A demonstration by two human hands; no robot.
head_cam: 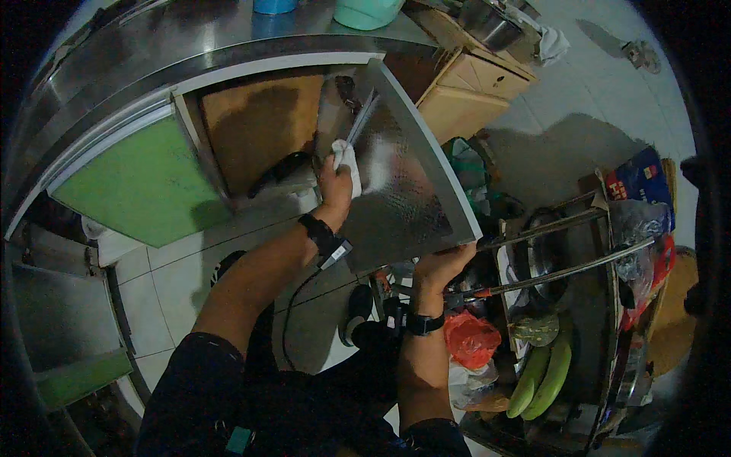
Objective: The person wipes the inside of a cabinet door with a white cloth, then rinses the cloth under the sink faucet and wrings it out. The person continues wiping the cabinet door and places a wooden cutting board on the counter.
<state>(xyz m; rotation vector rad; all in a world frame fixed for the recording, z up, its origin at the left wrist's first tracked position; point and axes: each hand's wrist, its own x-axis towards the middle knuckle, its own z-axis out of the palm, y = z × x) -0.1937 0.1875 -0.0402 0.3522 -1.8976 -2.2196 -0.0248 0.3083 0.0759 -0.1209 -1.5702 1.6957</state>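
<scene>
My left hand (338, 185) is closed around a white cloth (349, 165), which lies against the metallic inner face of an opened cabinet door (400, 183). Up from the cloth along that face runs a pale, narrow strip. My right hand (448, 264) grips the lower outer corner of the same door; its fingertips are partly hidden behind the edge. Behind the door's left side is the cabinet interior, with a brown back panel (257, 125) and a dark object low inside. Each wrist wears a black band, the left one with a cable.
A steel counter (217, 51) runs above, carrying a blue container (274, 5) and a mint-green one (365, 12). Left is a green cabinet door (143, 183). On the right stand a rack (554, 274) with long green gourds (548, 377), a red plastic bag (471, 340) and a wooden drawer unit (468, 103).
</scene>
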